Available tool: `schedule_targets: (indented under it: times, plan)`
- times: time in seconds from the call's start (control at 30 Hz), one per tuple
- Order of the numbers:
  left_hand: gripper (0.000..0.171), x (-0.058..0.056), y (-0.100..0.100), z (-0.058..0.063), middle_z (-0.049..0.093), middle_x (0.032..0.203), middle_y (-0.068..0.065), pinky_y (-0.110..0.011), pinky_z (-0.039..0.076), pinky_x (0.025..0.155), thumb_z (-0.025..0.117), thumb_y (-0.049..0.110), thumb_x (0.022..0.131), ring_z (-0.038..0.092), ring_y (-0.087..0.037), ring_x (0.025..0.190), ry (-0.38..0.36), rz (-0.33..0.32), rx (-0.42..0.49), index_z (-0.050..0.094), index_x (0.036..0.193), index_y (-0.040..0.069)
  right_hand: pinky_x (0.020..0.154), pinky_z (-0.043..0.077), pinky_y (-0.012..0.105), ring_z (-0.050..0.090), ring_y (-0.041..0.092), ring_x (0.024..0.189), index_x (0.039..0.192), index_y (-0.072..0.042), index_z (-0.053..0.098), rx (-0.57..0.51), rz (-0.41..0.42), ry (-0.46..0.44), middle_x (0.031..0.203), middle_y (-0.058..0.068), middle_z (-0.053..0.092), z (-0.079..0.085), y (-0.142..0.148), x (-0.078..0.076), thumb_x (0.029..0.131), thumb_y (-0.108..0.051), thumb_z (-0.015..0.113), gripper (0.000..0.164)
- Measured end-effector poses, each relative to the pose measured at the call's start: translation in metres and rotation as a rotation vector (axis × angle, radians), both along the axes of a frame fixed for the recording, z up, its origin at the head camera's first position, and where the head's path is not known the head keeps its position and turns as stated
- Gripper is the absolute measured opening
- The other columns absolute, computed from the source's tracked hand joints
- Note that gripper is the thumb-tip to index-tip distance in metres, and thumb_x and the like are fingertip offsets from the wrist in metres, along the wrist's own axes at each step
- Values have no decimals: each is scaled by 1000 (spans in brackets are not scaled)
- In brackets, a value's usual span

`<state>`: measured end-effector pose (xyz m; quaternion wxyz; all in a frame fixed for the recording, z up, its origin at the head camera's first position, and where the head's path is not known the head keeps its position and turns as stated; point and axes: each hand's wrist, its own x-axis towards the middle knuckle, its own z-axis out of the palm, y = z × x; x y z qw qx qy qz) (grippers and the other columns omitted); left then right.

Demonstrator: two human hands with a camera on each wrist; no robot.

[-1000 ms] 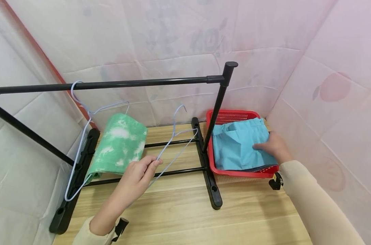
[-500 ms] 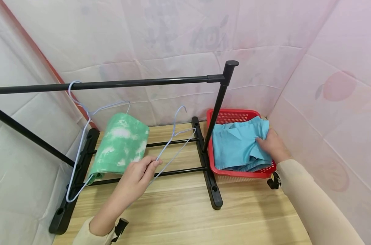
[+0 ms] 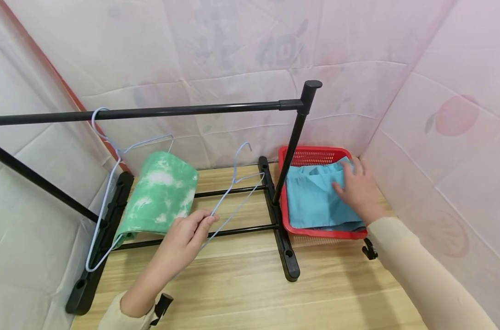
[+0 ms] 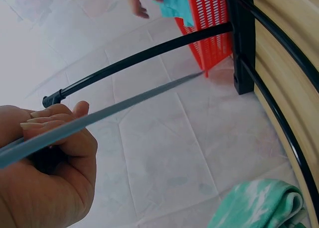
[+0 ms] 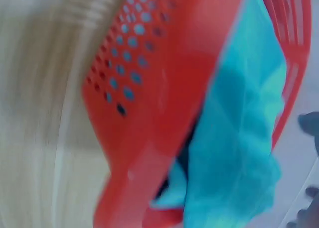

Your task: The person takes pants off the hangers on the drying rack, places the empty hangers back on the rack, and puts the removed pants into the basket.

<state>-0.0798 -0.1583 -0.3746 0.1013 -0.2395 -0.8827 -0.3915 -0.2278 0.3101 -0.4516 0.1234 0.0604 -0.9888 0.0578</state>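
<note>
At basket, R side: pale-blue cloth inside, R hand loose over it; L hand has hanger.
Head view: R hand (image 3: pixel 359 188) w/ fingers spread, gripping nothing, above light-blue folded cloth (image 3: pixel 318 199) in red perforated plastic basket (image 3: pixel 328 234); contact w/ cloth can't tell. L hand (image 3: pixel 191 233) pinches pale-blue thin wire hanger (image 3: pixel 234 180), hook up, off rail of black tubular metal rack (image 3: pixel 184 111). Green-and-white tie-dye cloth (image 3: pixel 161 195) draped on 2nd pale-blue wire hanger (image 3: pixel 119 152), hooked on rail, L part. L wrist view: L hand's fingers curled rnd hanger wire; basket beyond, next to rack foot. R wrist view: blurry; light-blue cloth inside basket, bunched at rim, darker fabric partly showing under.
</note>
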Motion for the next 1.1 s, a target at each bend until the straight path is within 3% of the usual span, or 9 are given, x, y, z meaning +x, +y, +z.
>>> schedule_targets:
  times: [0.07, 0.17, 0.43, 0.7, 0.87, 1.1]
  plan:
    - [20, 0, 0, 0, 47, 63, 15, -23, 45, 58, 52, 18, 105, 37, 1, 53, 0, -3, 3, 70, 108, 10, 114, 21, 66, 26, 52, 140, 146, -2, 42, 65, 122, 16, 149, 30, 36, -9, -15, 3, 92, -34, 69, 69]
    - [19, -1, 1, 0, 46, 64, 16, -23, 44, 57, 53, 19, 105, 38, 1, 53, 6, 0, 2, 70, 107, 11, 114, 18, 68, 19, 52, 145, 148, -7, 44, 67, 247, -52, 155, 25, 35, -27, -34, 11, 96, -43, 63, 66]
    - [20, 0, 1, -1, 55, 70, 17, -24, 47, 62, 52, 20, 105, 43, -1, 58, -9, 6, -14, 70, 108, 11, 111, 8, 75, 5, 54, 147, 155, -12, 35, -54, 353, -304, 162, 22, 21, -62, -58, 18, 96, -60, 53, 79]
    - [20, 0, 0, -1, 55, 66, 10, -25, 48, 65, 51, 20, 106, 42, -1, 57, -15, 0, -13, 69, 108, 12, 111, -3, 74, -5, 49, 149, 160, -17, 20, -9, 347, -541, 166, 18, 8, -82, -67, 11, 101, -64, 35, 77]
    - [21, 0, -2, -2, 60, 74, 15, -25, 48, 64, 51, 20, 106, 41, 0, 57, -20, 10, -10, 70, 109, 12, 112, -2, 73, -7, 47, 150, 161, -19, 12, 55, 338, -613, 167, 16, 2, -88, -69, 4, 99, -68, 33, 82]
    - [20, 0, -2, -4, 67, 81, 10, -24, 49, 63, 53, 18, 105, 48, -1, 62, -2, 13, -7, 70, 107, 10, 113, -2, 72, -10, 46, 150, 161, -19, 6, 79, 329, -654, 167, 14, -3, -90, -70, 1, 99, -69, 33, 85]
